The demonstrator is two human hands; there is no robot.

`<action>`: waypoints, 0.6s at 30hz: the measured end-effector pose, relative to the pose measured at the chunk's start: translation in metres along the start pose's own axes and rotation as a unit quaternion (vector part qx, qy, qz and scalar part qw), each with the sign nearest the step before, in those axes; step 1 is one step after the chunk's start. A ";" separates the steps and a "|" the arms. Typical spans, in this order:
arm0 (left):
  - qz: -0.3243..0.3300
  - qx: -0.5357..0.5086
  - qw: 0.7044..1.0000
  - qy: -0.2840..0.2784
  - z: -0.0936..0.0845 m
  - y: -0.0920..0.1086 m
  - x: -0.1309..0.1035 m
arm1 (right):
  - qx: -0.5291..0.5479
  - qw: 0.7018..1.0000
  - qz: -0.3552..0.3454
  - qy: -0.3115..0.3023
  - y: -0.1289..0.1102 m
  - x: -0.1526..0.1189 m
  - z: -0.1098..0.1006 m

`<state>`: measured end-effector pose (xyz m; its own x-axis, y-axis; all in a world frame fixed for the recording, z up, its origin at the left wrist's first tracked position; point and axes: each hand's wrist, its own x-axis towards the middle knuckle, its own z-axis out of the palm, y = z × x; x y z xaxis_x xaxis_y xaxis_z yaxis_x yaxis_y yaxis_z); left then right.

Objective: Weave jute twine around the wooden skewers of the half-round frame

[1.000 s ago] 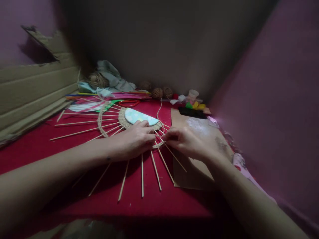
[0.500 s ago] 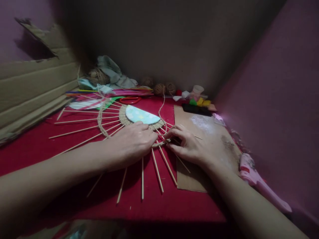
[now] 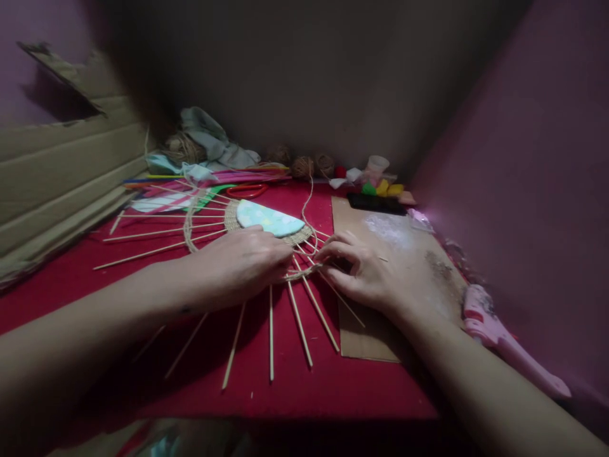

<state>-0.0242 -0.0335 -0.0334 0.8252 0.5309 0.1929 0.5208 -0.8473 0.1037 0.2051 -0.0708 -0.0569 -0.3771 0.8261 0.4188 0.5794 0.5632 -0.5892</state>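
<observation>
Right hand pinching twine ring. Left hand over sticks fanned toward near edge of tabletop; grip, can't tell.

Around one straw-coloured woven half-disc there was one pale blue patterned fabric half-round and one pale braided-twine ring. Two bare hands showed: one left hand at 6 o'clock, one right hand at 4. At least seven thin wooden sticks ended between 4 and 8 o'clock. Three round brown twine balls sat between 12 and 2; one larger twine bundle, at 10:30. Toward 2 stood one clear plastic cup and two small white pieces; at 4, one pink plastic tool.
</observation>
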 end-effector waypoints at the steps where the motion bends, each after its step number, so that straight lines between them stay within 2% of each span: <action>1: 0.009 -0.006 1.000 -0.007 -0.001 0.000 0.000 | 0.015 1.000 0.003 0.015 0.000 0.000 0.000; 4: 0.020 -0.024 0.999 -0.028 -0.002 0.000 0.000 | 0.072 0.997 0.018 0.025 -0.002 -0.001 0.002; 9: 0.031 -0.040 0.998 -0.045 -0.001 0.000 -0.002 | 0.122 0.992 0.017 -0.008 -0.012 -0.002 0.001; 14: 0.041 -0.085 0.994 -0.050 0.002 -0.003 -0.003 | 0.080 0.989 -0.066 -0.104 -0.013 0.000 0.001; 18: 0.062 -0.115 0.989 -0.063 -0.003 -0.001 -0.004 | 0.064 0.985 -0.102 -0.123 -0.005 0.001 0.005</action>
<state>-0.0286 -0.0349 -0.0310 0.9079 0.4079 0.0967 0.3621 -0.8793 0.3093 0.1978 -0.0733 -0.0571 -0.6485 0.6668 0.3673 0.3840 0.7031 -0.5984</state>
